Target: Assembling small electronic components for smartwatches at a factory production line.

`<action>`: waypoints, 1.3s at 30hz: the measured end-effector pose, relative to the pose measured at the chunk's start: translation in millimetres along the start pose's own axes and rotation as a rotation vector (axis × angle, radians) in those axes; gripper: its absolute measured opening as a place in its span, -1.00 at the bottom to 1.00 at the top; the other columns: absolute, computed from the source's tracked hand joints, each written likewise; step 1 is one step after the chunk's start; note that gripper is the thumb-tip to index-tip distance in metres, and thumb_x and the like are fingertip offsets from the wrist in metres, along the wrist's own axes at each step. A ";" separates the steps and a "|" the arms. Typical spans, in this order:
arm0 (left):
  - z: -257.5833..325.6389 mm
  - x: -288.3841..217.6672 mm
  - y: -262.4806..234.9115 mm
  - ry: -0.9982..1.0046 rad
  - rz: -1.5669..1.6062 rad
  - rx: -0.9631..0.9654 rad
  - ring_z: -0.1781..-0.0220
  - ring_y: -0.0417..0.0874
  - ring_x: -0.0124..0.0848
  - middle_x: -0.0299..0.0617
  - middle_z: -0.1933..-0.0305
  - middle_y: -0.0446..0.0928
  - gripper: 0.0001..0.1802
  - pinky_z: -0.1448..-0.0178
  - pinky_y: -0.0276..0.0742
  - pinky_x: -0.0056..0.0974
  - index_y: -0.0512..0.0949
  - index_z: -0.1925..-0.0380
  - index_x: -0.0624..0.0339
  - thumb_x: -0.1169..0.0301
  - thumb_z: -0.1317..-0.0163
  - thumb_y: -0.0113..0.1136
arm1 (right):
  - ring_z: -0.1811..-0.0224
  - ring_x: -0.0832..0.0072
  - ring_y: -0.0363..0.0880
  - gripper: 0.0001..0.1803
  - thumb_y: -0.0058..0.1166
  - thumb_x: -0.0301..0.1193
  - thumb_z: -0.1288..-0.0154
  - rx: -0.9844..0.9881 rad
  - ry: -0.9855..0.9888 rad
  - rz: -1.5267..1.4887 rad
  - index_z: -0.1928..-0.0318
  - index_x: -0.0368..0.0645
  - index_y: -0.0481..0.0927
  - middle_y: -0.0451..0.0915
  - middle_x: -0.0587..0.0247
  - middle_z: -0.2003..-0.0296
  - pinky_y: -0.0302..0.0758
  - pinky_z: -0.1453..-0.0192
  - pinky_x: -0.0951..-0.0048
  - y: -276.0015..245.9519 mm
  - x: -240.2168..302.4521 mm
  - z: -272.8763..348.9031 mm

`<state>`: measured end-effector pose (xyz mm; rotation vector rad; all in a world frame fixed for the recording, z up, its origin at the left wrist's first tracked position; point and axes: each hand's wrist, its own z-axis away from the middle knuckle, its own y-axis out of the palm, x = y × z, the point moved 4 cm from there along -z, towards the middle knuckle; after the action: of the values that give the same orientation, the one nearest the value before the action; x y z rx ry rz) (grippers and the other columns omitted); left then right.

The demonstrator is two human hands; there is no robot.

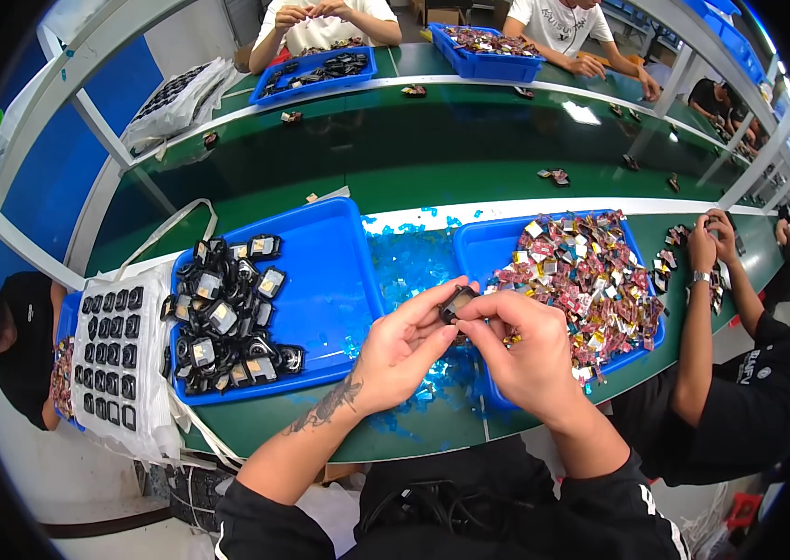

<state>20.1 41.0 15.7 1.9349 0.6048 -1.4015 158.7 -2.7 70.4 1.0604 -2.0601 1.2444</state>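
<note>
Both hands are meeting above the green tabletop (273,415), just in front of the gap between two blue trays. The left hand (401,353) is closing its grip on a small dark component (456,302), with thumb and fingertips pressing against its left side. The right hand (525,350) is gripping the same component from the right, its fingers curling over the top edge. The component is sitting between the fingertips of both hands, clear of the tabletop.

The left blue tray (339,280) is lying to the left of the hands and is holding a heap of similar dark components (227,317) in its left half. The right blue tray (493,247) is lying just beyond the right hand and is holding a pile of small parts with red and silver wrapping (591,275). Scraps of blue film (413,266) are lying scattered on the tabletop between the trays.

A white sheet carrying rows of dark parts (115,359) is lying at the far left. A neighbouring person's hands (712,241) are working on the right, well apart from the component.
</note>
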 end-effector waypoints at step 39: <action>1.7 -37.0 2.0 0.395 -0.805 0.015 -0.14 0.61 -0.11 0.11 -0.20 0.48 -0.61 -0.09 0.58 -0.25 0.60 0.01 0.30 0.71 -0.12 0.13 | 0.44 0.24 0.58 -0.80 0.25 -0.63 0.00 -0.091 -0.142 0.099 0.32 -0.22 0.54 0.55 0.19 0.42 0.51 0.38 0.36 -2.6 9.7 13.4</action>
<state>8.6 38.9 51.0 2.0886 1.7037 -1.4483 155.0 -18.8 72.8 1.0430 -2.2785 1.1397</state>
